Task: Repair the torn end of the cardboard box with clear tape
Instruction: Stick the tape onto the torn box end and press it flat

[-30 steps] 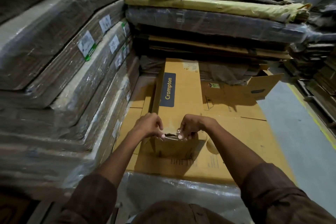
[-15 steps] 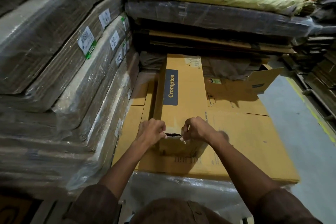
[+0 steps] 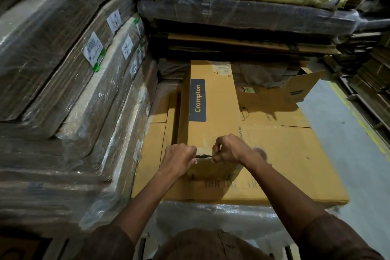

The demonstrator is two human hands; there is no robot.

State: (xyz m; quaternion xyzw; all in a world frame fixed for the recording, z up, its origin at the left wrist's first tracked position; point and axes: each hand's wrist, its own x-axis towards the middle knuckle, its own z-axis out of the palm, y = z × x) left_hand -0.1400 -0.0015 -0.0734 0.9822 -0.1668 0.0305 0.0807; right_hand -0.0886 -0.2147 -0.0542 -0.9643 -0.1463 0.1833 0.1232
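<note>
Cardboard box [image 3: 211,110] lying lengthwise, torn end [image 3: 203,156] nearest, left hand [image 3: 179,159] and right hand [image 3: 231,149] pinching either side of tear, clear tape indiscernible between curled fingers [image 3: 217,150]

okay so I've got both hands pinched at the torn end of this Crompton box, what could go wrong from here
1. The tear sits on the near top edge; if the left hand and right hand pull apart, it may rip further.
2. Clear tape is hard to see here; it could wrinkle or stick to itself before landing.
3. The Crompton box lies on flattened cardboard, so pressing may slide it.
</note>
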